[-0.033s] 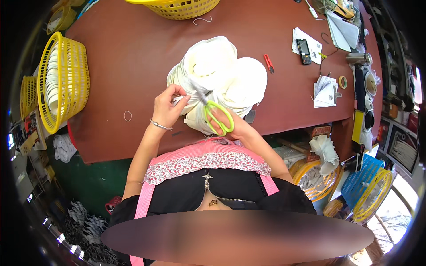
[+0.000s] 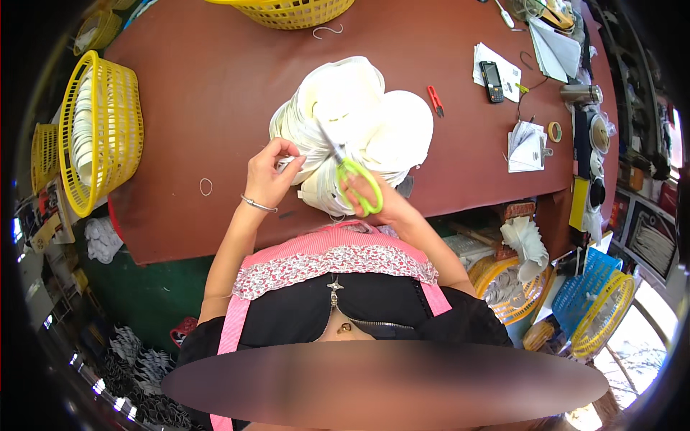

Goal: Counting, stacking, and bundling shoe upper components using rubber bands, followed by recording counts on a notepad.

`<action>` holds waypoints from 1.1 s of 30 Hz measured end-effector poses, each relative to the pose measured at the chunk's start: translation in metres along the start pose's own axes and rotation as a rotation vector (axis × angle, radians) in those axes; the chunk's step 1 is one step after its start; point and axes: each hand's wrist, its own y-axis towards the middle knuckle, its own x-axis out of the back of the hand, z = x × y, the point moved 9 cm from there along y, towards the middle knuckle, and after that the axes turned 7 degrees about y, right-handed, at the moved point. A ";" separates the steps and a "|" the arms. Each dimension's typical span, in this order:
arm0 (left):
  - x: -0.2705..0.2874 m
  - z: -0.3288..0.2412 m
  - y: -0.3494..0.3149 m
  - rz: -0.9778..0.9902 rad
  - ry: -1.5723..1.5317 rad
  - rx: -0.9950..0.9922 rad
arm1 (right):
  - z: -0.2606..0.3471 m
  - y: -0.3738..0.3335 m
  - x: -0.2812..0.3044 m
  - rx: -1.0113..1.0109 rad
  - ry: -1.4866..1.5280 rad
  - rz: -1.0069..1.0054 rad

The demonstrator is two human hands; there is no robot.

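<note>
A stack of round white fabric pieces point(image 2: 341, 93) stands on the table in front of me, with a second stack of the same kind point(image 2: 402, 129) leaning against its right side. My left hand point(image 2: 273, 172) pinches at the near left edge of the stack; what lies between thumb and forefinger is too small to make out. In my right hand point(image 2: 381, 197) is a pair of scissors point(image 2: 366, 188) with lime-green handles. Their blades, slightly blurred, point up and left over the gap between the stacks.
The table point(image 2: 194, 93) is reddish brown. A yellow basket point(image 2: 118, 129) of white pieces stands at the left, another yellow basket point(image 2: 302, 14) at the far edge. Red thread snips point(image 2: 435, 100), a handheld device point(image 2: 491, 81), papers point(image 2: 527, 147) and a tape roll point(image 2: 554, 131) lie to the right.
My right hand and the scissors have shifted slightly to the right, and the blades have swung a little. My left hand stays almost in the same place.
</note>
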 end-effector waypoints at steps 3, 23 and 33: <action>0.000 0.026 -0.027 0.213 0.258 0.071 | 0.060 -0.043 0.055 0.441 -0.422 -0.592; -0.126 0.205 -0.086 -0.184 -0.567 0.706 | 0.118 -0.050 0.077 0.779 -1.492 -0.512; -0.078 0.127 -0.082 -0.405 0.186 0.826 | 0.066 -0.004 0.158 0.325 -1.542 -0.347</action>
